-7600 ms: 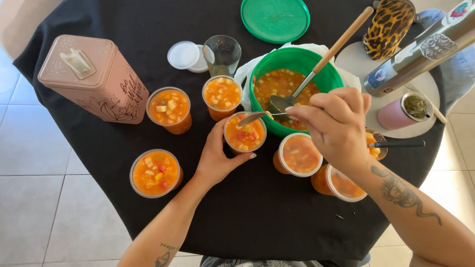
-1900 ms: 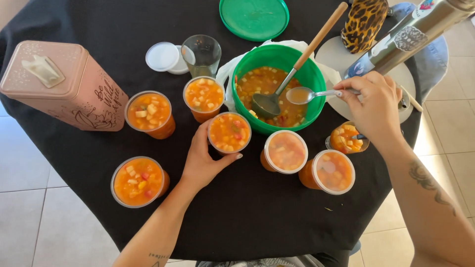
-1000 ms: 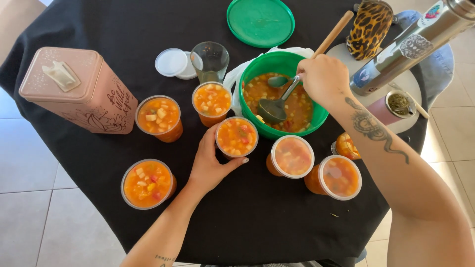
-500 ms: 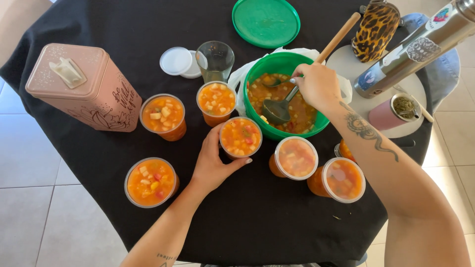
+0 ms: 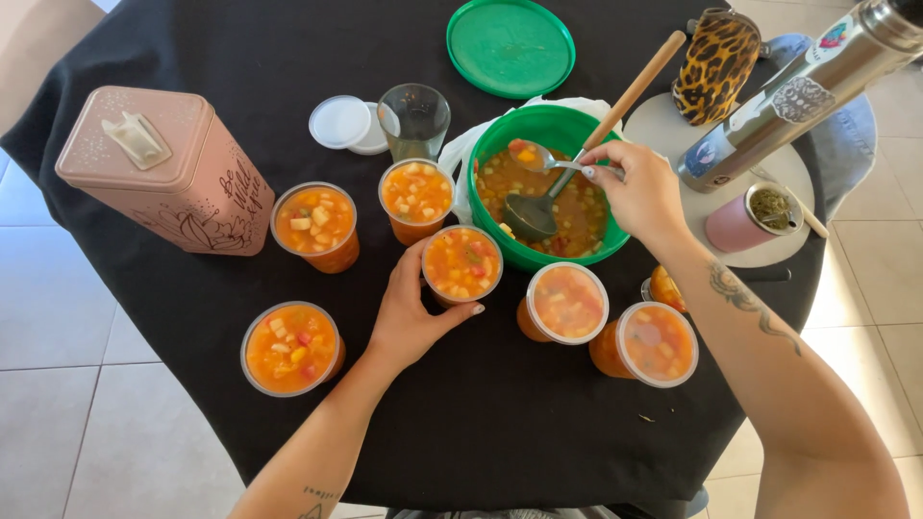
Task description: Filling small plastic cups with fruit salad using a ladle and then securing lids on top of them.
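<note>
On the round table under a matte black cloth (image 5: 538, 423), a ribbed pink tin (image 5: 163, 173) sits far left, and nearer the middle the left hand (image 5: 409, 312) reaches in palm-up from below, fingers curled around the side of a clear plastic cup of chunky orange fruit mix (image 5: 462, 263) just beside the glossy green bowl (image 5: 500, 135). Over that bowl, where a wooden-handled ladle (image 5: 538, 207) rests in the mix, the right hand (image 5: 639, 192) pinches a metal spoon (image 5: 534, 156) loaded with fruit, its tattooed forearm stretching back to the lower right. That forearm half hides one cup (image 5: 663, 286) behind two lidded ones, and the steel flask (image 5: 798, 91) at far right is cut off by the edge.
</note>
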